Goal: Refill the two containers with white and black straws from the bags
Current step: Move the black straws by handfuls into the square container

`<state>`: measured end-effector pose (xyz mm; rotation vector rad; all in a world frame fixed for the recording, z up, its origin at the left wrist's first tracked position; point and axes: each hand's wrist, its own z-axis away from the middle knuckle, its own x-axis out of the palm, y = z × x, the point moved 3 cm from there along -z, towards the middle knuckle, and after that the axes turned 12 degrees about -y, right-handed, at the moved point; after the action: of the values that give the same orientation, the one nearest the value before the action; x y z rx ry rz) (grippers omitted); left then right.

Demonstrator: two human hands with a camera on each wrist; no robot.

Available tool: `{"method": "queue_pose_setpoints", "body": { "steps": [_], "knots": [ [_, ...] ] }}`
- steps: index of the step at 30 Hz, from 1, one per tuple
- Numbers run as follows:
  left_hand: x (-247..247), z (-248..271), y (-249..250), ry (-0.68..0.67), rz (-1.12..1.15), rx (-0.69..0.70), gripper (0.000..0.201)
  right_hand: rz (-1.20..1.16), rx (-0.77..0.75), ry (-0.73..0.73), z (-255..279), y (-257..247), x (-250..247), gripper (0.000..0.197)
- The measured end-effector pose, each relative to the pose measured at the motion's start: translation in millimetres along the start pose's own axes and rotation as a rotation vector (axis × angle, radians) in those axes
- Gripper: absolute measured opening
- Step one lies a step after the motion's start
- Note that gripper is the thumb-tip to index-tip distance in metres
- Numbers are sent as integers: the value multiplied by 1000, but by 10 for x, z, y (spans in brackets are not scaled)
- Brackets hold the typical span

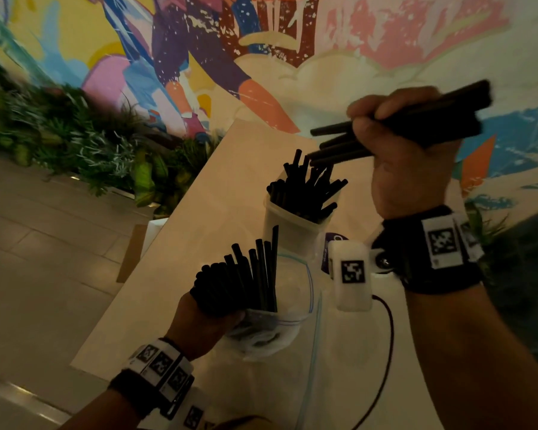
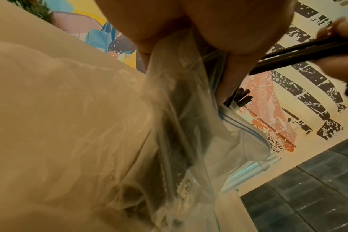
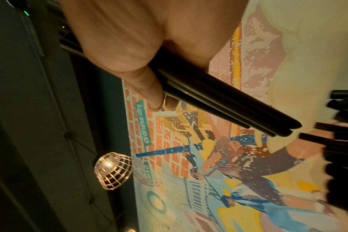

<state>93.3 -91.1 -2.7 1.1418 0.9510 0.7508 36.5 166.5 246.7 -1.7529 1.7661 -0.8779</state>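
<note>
My right hand (image 1: 395, 144) grips a bundle of black straws (image 1: 416, 122), held nearly level, its left ends just above the translucent container (image 1: 288, 225). That container stands on the white table and holds several black straws (image 1: 308, 187). My left hand (image 1: 205, 321) grips a clear zip bag (image 1: 271, 330) near the table's front; more black straws (image 1: 249, 274) stick up out of its mouth. In the right wrist view my fingers (image 3: 117, 51) wrap the straw bundle (image 3: 218, 100). In the left wrist view the crumpled bag (image 2: 185, 125) hangs below my palm. No white straws are visible.
The white table (image 1: 199, 243) runs away toward a painted mural wall (image 1: 261, 57). A planter of green leaves (image 1: 75, 128) lines the left side. A dark cable (image 1: 385, 330) trails across the table by my right forearm. Tiled floor (image 1: 28, 259) lies to the left.
</note>
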Motion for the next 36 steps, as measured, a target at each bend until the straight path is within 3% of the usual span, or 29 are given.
{"method": "queue_pose_setpoints", "body": {
  "steps": [7,14,20,24,28,32,36],
  "knots": [
    [-13,14,53,10,-16,6,40,61,305,36,222,502,-4,42],
    [-9,23,94,20,-43,2,37,68,211,79,153,392,-92,36],
    [4,30,123,10,-82,-19,40,144,409,190,244,638,-179,31],
    [-2,40,138,22,-81,-13,42,166,379,225,166,556,-202,27],
    [-4,37,135,28,-72,-13,41,220,303,175,37,467,-188,27],
    [-13,20,136,2,-37,0,30,237,370,99,26,584,-103,31],
    [-20,26,128,14,-91,-29,41,235,306,127,-109,437,-51,31]
  ]
}}
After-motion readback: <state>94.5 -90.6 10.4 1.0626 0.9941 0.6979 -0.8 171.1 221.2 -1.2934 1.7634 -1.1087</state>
